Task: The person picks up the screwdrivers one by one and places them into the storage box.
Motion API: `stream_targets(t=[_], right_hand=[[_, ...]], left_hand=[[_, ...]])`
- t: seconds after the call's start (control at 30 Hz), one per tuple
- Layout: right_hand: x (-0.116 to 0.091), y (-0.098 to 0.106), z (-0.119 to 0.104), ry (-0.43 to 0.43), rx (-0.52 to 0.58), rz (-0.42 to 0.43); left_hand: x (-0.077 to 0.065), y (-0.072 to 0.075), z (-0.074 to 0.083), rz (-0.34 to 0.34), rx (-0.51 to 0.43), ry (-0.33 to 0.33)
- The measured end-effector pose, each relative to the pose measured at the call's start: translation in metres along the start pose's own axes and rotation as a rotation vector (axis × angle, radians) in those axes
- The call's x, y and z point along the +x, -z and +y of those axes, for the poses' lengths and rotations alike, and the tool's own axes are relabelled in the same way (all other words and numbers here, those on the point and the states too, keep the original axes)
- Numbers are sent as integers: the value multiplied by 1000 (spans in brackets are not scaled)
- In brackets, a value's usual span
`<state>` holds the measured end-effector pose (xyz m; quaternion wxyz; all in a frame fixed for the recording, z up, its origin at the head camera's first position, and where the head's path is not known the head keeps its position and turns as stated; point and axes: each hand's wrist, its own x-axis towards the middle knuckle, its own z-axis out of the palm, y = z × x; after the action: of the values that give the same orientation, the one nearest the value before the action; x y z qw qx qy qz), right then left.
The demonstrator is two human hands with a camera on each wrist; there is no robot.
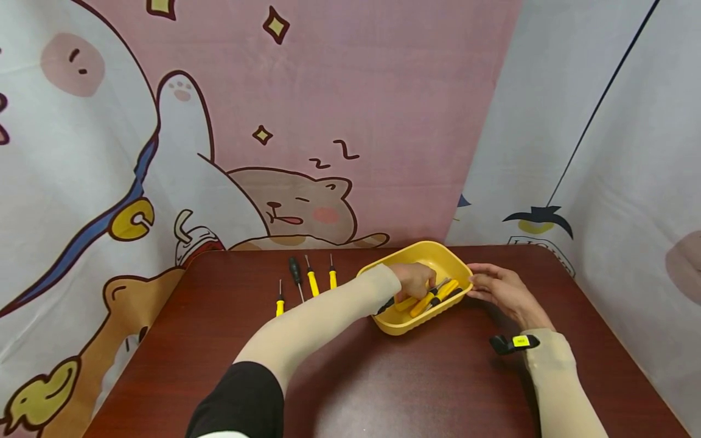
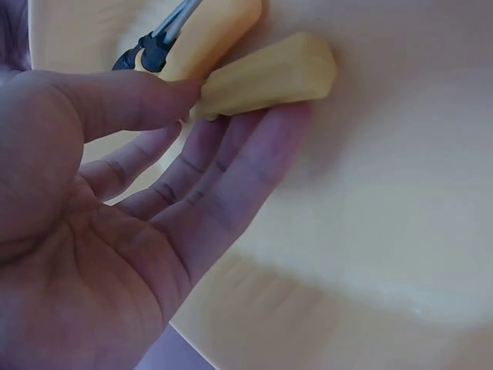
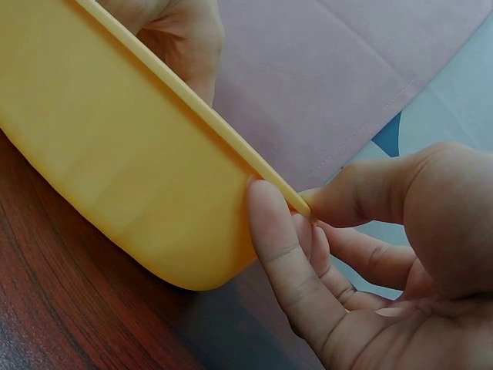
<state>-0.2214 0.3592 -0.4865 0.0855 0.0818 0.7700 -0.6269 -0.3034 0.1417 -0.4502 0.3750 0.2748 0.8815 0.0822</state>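
Note:
A yellow plastic basket stands on the table with several screwdrivers lying in it. My left hand reaches inside. In the left wrist view its thumb and fingers pinch a yellow screwdriver handle; the rest of that tool is hidden. Beside this handle lies an orange-yellow handle, with a metal shaft and black collars near it. At the basket's right end my right hand grips the rim, thumb on one side and fingers on the other, as the right wrist view shows.
Left of the basket, several screwdrivers lie apart on the dark red-brown table: a black-handled screwdriver and yellow-handled ones, including a yellow screwdriver nearest the left arm. A cartoon-printed cloth hangs behind the table.

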Motion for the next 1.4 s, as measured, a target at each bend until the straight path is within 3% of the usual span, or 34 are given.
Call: stream_targets(t=[0.5,0.7,0.93,1.4], right_hand=[[0,-1,0,11,-8,-6],[0,-2,0,8,-11,-3],[0,-1,-1,8,-11,0],[1,1,0,13,-7,-14]], left_hand=[[-8,3,-4,-7,-133,6],[-12,10,-5,18,-7,-22],[-29,21,-1,92,147,-134],[-50,26,-8,275,120,-224]])
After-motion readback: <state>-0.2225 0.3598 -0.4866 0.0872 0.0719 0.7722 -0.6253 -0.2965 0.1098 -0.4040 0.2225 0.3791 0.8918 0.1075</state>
